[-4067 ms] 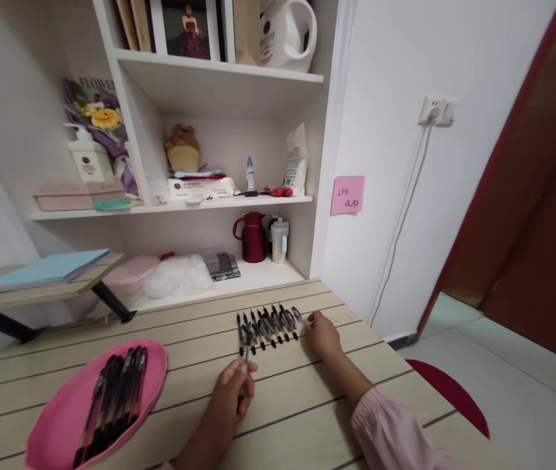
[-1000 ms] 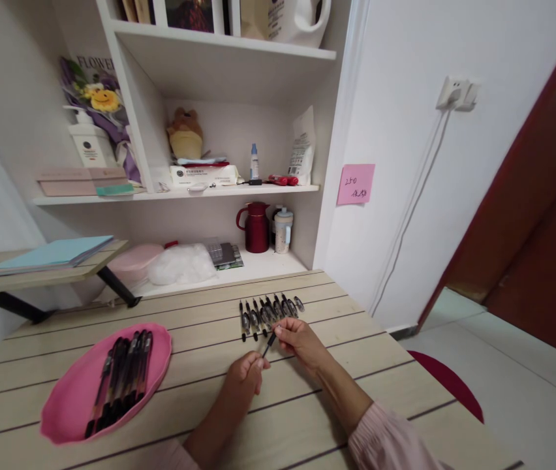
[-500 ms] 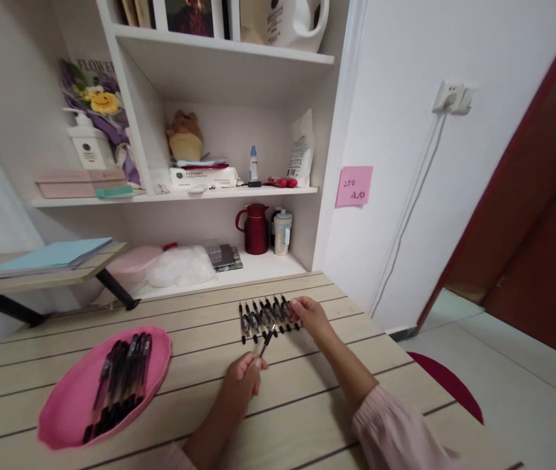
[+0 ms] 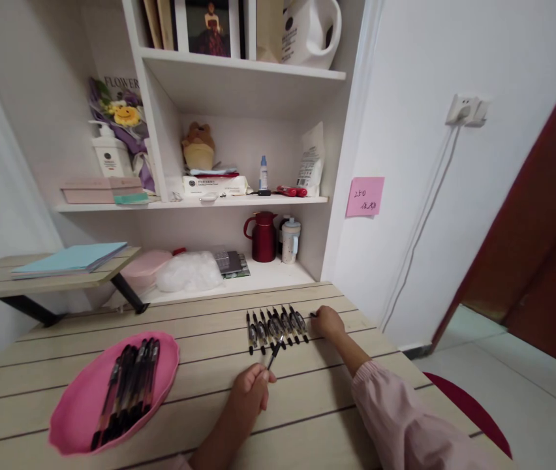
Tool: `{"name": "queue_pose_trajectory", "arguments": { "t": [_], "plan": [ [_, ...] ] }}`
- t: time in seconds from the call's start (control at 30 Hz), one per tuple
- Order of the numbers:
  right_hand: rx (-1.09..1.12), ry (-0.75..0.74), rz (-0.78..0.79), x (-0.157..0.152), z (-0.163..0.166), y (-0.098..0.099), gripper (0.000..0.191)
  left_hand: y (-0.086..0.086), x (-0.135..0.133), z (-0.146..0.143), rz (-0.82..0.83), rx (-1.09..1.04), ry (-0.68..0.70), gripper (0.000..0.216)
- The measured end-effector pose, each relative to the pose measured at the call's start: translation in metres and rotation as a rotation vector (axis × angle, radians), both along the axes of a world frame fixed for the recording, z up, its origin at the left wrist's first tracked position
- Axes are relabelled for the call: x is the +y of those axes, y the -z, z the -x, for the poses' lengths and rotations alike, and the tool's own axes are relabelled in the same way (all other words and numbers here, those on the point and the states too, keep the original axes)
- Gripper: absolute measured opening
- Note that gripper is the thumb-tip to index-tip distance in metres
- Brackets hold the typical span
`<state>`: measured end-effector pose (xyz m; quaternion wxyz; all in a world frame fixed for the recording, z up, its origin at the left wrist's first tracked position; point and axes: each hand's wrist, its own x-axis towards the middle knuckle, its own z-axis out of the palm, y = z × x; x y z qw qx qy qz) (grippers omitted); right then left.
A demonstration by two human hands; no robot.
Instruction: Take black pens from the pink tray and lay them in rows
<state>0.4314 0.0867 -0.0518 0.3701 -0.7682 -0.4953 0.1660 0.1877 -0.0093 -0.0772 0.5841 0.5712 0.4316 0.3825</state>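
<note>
My left hand (image 4: 251, 390) is closed around the lower end of a black pen (image 4: 275, 352), its pale tip pointing up and away from me. Just beyond that tip, several clear-and-black pens (image 4: 278, 328) lie side by side in a row on the wooden table (image 4: 200, 372). To the right of the row, my right hand (image 4: 329, 322) rests close to the tabletop with fingers pinched. A small black end (image 4: 313, 314), perhaps a pen cap, sticks out from them; the rest is hidden by the hand. More black pens (image 4: 128, 388) lie bunched in a pink tray (image 4: 70, 408) at the left.
A small raised stand (image 4: 87, 275) with blue paper (image 4: 70, 258) is at the left. Behind the table, a white shelf (image 4: 239, 202) holds a red jug (image 4: 263, 236), a cup (image 4: 290, 241) and a plastic bag (image 4: 190, 271). A wall (image 4: 395, 130) rises at the right.
My right hand has moved away from the right end of the pen row, a little to the right. The left hand still holds its pen. The camera view has shifted slightly.
</note>
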Motion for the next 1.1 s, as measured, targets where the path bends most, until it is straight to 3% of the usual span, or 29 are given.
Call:
{"name": "queue_pose_trajectory", "arguments": {
  "t": [0.17,0.2,0.3,0.4,0.57,0.87,1.1],
  "plan": [
    [0.200,-0.126,-0.040,-0.026,0.020,-0.009,0.016,-0.003,-0.002,-0.002,-0.002,-0.011,-0.036,0.033],
    [0.290,-0.173,-0.075,-0.033,0.029,-0.012,0.020,-0.003,-0.002,-0.002,-0.004,-0.010,-0.039,0.033],
    [0.833,-0.345,-0.297,-0.052,0.057,-0.019,0.032,-0.005,-0.003,-0.002,0.000,-0.002,-0.038,0.032],
    [1.058,-0.357,-0.389,-0.065,0.074,-0.024,0.042,-0.005,-0.004,-0.001,-0.003,0.007,-0.027,0.031],
    [1.081,-0.366,-0.386,-0.068,0.078,-0.024,0.041,-0.005,-0.004,0.000,-0.016,0.027,-0.014,0.030],
    [1.005,-0.515,-0.154,-0.076,0.088,-0.022,0.038,-0.008,-0.005,-0.002,-0.011,0.054,-0.018,0.031],
    [0.966,-0.544,-0.105,-0.079,0.094,-0.020,0.037,-0.011,-0.007,-0.002,-0.032,0.056,-0.025,0.031]
  ]
}}
